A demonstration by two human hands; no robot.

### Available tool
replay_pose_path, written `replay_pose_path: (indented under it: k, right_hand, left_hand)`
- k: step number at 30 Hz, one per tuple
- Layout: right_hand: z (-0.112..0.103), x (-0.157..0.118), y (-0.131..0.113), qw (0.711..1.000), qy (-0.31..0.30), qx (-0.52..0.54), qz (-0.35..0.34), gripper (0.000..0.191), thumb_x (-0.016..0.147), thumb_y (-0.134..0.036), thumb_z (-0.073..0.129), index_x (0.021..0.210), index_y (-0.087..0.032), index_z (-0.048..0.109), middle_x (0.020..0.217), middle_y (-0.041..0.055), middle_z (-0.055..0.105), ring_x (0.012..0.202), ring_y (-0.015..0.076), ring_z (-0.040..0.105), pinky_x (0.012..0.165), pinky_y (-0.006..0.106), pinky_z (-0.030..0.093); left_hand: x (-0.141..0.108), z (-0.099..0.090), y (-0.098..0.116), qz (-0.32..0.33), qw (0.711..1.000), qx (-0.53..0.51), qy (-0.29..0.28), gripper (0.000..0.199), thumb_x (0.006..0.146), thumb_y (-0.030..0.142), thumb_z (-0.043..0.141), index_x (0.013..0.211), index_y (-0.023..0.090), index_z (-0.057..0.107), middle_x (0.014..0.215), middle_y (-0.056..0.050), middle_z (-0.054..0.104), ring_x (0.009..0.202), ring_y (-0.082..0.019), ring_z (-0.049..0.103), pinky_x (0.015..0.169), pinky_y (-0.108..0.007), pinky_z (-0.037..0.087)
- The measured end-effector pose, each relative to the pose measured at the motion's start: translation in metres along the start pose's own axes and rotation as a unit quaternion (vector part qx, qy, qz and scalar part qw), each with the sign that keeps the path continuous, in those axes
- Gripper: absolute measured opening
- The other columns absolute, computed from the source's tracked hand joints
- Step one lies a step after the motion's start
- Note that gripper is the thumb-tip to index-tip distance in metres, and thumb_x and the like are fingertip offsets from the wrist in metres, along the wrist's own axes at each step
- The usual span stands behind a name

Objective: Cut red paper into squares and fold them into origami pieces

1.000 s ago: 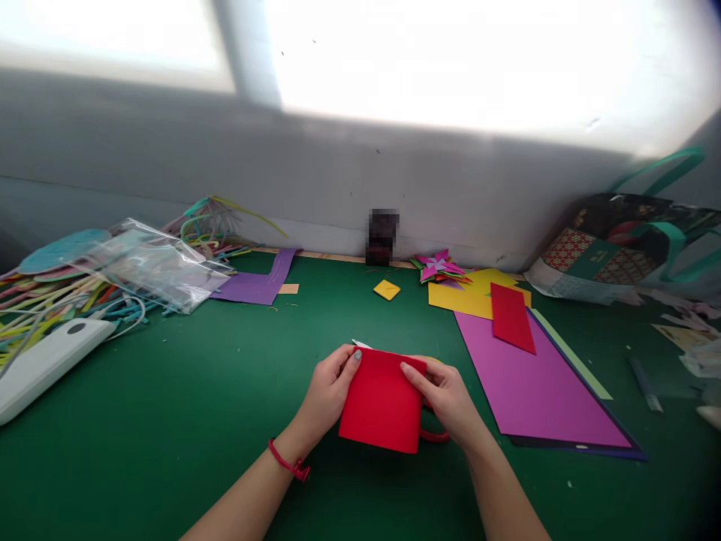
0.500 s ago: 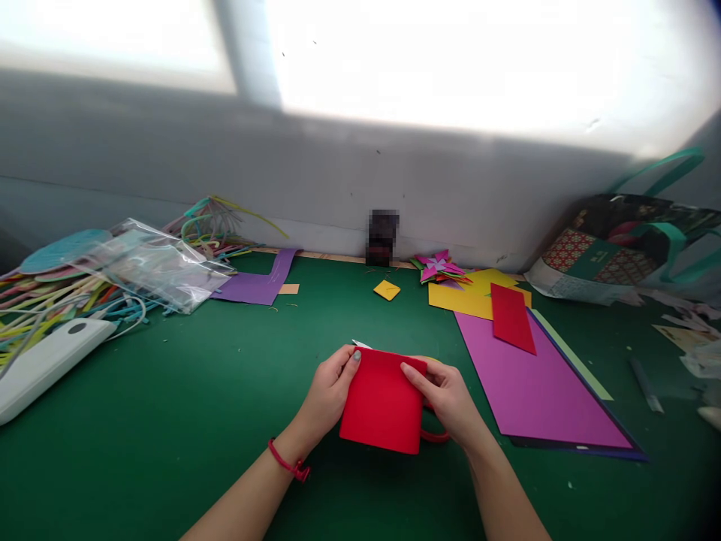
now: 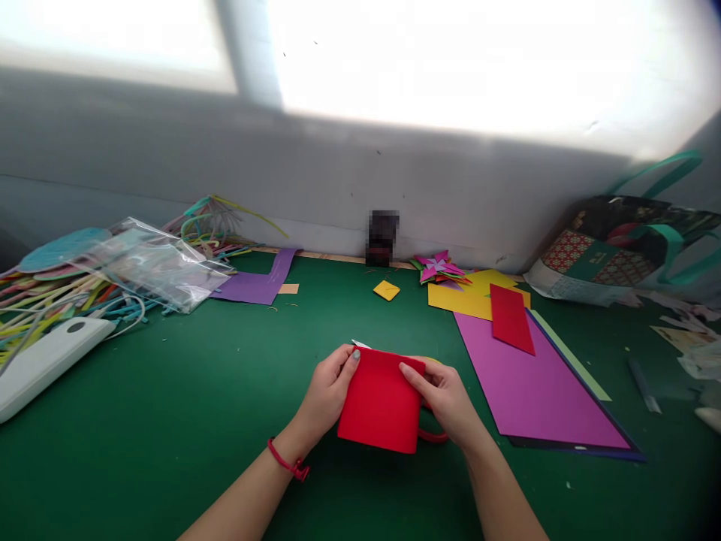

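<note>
A folded-looking red paper (image 3: 380, 402) is held up over the green table (image 3: 225, 398). My left hand (image 3: 336, 382) pinches its upper left corner, thumb in front. At the upper right corner my right hand (image 3: 436, 387) grips it, also thumb in front. Behind the paper, scissors are mostly hidden: a pointed metal tip (image 3: 361, 344) shows past the top edge, and a red handle loop (image 3: 432, 436) shows below my right hand. Both hands' other fingers are largely behind the paper.
Purple sheets (image 3: 541, 383), a red strip (image 3: 511, 318) and yellow paper (image 3: 459, 299) lie right. Folded stars (image 3: 440, 267) and a small yellow square (image 3: 387, 291) sit behind. Left are a white device (image 3: 53, 364) and a clear bag (image 3: 169, 263); a patterned bag (image 3: 602, 252) stands far right.
The lower edge of the red paper has shifted very slightly left. Both hands keep the same hold.
</note>
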State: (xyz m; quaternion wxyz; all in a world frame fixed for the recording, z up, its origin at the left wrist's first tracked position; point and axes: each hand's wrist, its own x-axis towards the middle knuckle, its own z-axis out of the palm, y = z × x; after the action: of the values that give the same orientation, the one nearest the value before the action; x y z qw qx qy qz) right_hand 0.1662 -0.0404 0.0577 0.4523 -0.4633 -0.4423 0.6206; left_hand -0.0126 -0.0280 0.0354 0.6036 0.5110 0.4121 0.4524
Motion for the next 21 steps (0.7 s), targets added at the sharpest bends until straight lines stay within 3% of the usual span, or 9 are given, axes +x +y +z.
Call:
replay_pose_path:
  k: [21]
  right_hand:
    - [0.0032, -0.0008, -0.0047, 1.000, 0.010, 0.012, 0.006, 0.032, 0.068, -0.042, 0.065, 0.088, -0.017, 0.068, 0.082, 0.0046, 0.065, 0.073, 0.0180, 0.059, 0.055, 0.023, 0.048]
  left_hand:
    - [-0.0009, 0.0011, 0.0041, -0.005, 1.000, -0.017, -0.007, 0.024, 0.085, 0.040, 0.040, 0.087, 0.020, 0.054, 0.080, -0.001, 0.056, 0.065, -0.013, 0.053, 0.053, -0.021, 0.043]
